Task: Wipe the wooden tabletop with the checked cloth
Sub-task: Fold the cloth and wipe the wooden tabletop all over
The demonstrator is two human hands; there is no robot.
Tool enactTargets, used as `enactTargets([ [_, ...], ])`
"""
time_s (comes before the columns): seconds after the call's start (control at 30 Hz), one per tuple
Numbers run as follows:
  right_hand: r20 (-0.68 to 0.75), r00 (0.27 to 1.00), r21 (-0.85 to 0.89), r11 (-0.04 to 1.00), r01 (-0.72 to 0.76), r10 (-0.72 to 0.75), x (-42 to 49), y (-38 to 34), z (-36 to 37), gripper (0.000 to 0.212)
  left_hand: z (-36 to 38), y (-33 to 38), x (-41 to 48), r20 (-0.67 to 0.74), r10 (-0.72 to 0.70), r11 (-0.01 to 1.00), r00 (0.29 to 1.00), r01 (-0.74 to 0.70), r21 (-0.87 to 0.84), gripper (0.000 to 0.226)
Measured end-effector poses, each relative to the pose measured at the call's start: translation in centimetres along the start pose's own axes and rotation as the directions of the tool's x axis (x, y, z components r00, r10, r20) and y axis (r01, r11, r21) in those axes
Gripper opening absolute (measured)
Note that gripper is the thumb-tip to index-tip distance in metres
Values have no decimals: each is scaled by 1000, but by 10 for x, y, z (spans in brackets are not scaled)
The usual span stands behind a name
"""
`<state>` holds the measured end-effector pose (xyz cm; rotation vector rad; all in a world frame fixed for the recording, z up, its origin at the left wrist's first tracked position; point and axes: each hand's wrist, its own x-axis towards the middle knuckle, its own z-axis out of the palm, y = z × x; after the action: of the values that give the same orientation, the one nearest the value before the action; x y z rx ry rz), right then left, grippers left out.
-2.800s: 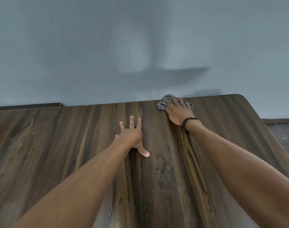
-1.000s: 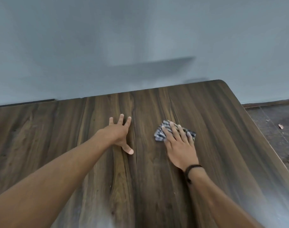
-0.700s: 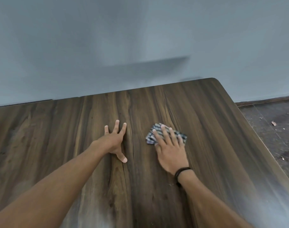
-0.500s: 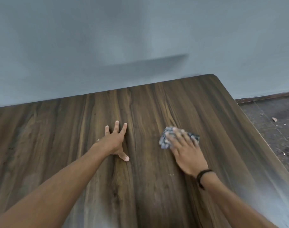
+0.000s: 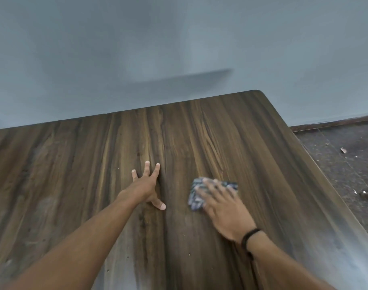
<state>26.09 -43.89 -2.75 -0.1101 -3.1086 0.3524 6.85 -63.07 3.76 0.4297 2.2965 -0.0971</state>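
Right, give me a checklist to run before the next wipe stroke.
1. Contact: right hand presses flat on the checked cloth: ok.
2. Brace: left hand rests flat on the tabletop, apart from the cloth: ok.
3. Margin: cloth lies well inside the tabletop's right edge: ok.
4. Cloth spread flat, not bunched: cannot tell, blurred.
5. Near tabletop clean: cannot tell, small marks show.

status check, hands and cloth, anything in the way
Right hand flat on cloth, pressing it to tabletop. Left hand spread on wood beside it. Nothing else on the table in view.
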Motion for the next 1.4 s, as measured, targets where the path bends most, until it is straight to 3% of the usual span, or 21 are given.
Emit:
enactTargets([
  [0.1, -61, 950, 28, 952, -305, 306, 18, -6, -8, 57, 1, -3, 2, 2, 3, 1000, 1000, -3, -3, 150],
  [0.13, -45, 968, 18, 969, -247, 247, 7, -26, -3, 54, 1, -2, 2, 3, 6, 1000, 1000, -6, -3, 150],
  [0.2, -16, 999, -7, 999, 48, -48, -29, -35, 6, 50, 1, -2, 3, -5, 11, 1000, 1000, -11, -9, 150],
  [0.23, 24, 996, -5, 997, 80, -80, -41, -23, 4, 49, 2, -2, 3, -13, 5, 1000, 1000, -5, -12, 149],
  [0.37, -48, 965, 21, 966, -257, 258, -23, -11, -5, 52, 1, -2, 1, -10, -5, 1000, 1000, 5, -8, 149],
  [0.4, -25, 976, 16, 976, -216, 217, -30, -24, 0, 51, 2, -1, 1, -10, 2, 1000, 1000, -2, -11, 149],
  [0.47, -3, 1000, -11, 1000, 12, -12, -57, -27, 3, 49, 2, -2, 1, -27, 7, 1000, 1000, -7, -4, 148],
  [0.5, 24, 999, -6, 1000, 27, -27, -65, -16, 0, 49, 4, -3, -1, -44, 1, 1000, 999, -1, 3, 147],
  [0.6, -27, 973, 27, 974, -227, 228, -57, -7, -8, 52, 7, -4, -5, -59, 9, 999, 998, -8, 32, 143],
  [0.63, -20, 969, 37, 969, -245, 246, -60, -19, -5, 52, 8, -4, -7, -52, 19, 999, 998, -17, 38, 142],
  [0.73, 26, 998, 14, 998, 59, -59, -99, -38, 5, 49, 17, -6, -12, -9, 22, 996, 1000, -21, 83, 147],
  [0.77, 27, 998, 4, 998, 59, -60, -105, -28, 3, 48, 21, -7, -14, 3, 15, 995, 1000, -15, 101, 149],
  [0.87, -14, 976, 22, 976, -215, 216, -88, -28, -5, 51, 27, -6, -19, 13, 12, 994, 1000, -13, 110, 152],
  [0.9, 15, 972, 49, 971, -234, 233, -91, -43, 0, 51, 27, -5, -19, 12, 18, 994, 1000, -19, 107, 153],
  [1.0, 48, 993, 0, 995, 103, -103, -134, -56, 8, 49, 27, -5, -18, -8, 24, 996, 1000, -23, 85, 155],
  [1.03, 72, 993, 4, 995, 96, -96, -141, -43, 4, 49, 27, -5, -19, -17, 23, 997, 1000, -22, 80, 155],
  [1.13, 38, 968, 64, 966, -249, 247, -127, -43, -4, 52, 26, -6, -21, -8, 9, 999, 1000, -8, 51, 156],
  [1.17, 46, 966, 68, 964, -256, 253, -130, -60, -2, 52, 27, -6, -21, -7, 11, 999, 1000, -11, 44, 156],
  [1.27, 47, 993, -3, 994, 108, -108, -175, -73, 11, 51, 29, -7, -19, -34, 18, 999, 999, -17, 46, 157],
  [1.3, 57, 995, -14, 996, 84, -83, -184, -60, 7, 51, 29, -7, -20, -41, 12, 999, 999, -11, 45, 156],
  [1.4, 16, 958, 25, 958, -287, 287, -181, -52, 2, 52, 27, -7, -22, -17, -4, 999, 1000, 4, 37, 156],
])
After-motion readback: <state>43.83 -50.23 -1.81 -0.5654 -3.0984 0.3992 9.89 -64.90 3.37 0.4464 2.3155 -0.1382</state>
